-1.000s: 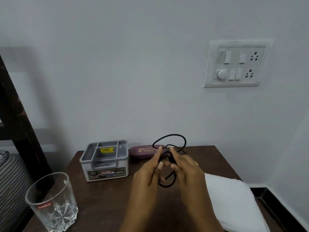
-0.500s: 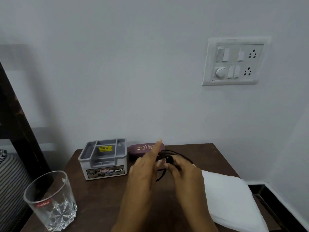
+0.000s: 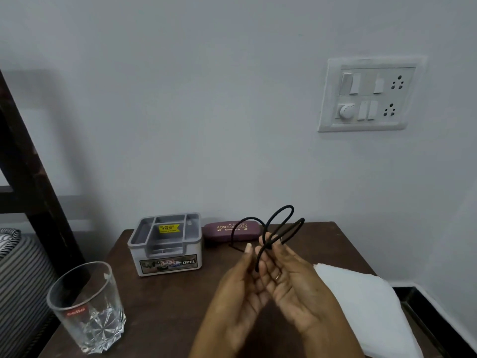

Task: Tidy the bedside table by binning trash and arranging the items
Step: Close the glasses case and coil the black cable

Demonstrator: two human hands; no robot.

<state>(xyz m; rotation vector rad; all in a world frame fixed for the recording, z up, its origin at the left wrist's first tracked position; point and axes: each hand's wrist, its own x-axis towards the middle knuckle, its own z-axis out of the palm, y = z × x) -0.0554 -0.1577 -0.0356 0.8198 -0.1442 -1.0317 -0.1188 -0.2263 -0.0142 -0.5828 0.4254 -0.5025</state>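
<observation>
Both hands, the left hand and the right hand, pinched a looped black cord above the table, apparently mid-coiling, so next likely came stowing it in the gray organizer at ten o'clock.

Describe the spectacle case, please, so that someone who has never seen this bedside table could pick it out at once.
Start at the dark wooden bedside table under the wall switch panel and look along its back edge by the wall. There, just right of the grey compartment organiser, lies the spectacle case. It is the only maroon thing, long, low and rounded, with gold lettering on its lid.
</observation>
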